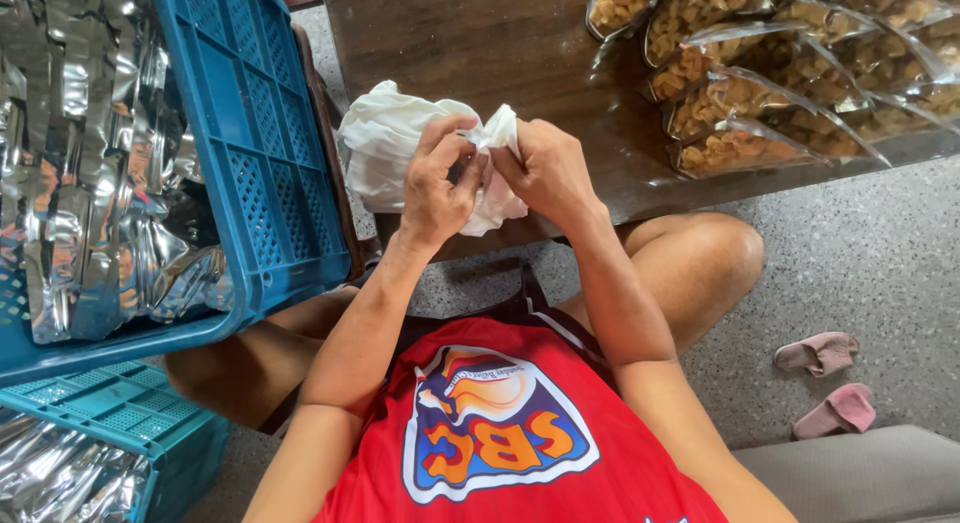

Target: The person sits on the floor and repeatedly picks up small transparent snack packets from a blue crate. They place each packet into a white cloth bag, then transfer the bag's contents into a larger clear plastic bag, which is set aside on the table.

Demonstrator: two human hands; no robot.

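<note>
Both hands work a white plastic bag (pixel 385 148) at the near edge of the dark wooden surface (pixel 500 43). Left hand (pixel 435 188) and right hand (pixel 545 173) are close together, fingertips pinched on the bag's bunched top; the bag's bulk billows out to the left of the left hand and rests over the surface edge. What is inside the bag cannot be told, the plastic is opaque. At the far right corner of the surface lie rows of clear pouches (pixel 770 73) filled with golden-brown snack pieces, overlapping each other, well apart from the hands. Left of the surface, a blue plastic crate (pixel 260 163) sits tilted, holding stacked silver foil pouches (pixel 90 163); a second teal crate (pixel 110 408) below it also holds foil pouches. The person sits with knees bent, wearing a red jersey (pixel 500 423). On the speckled floor (pixel 860 253) to the right, a pair of pink slippers (pixel 825 383) lies near a grey cushion (pixel 860 473).
</note>
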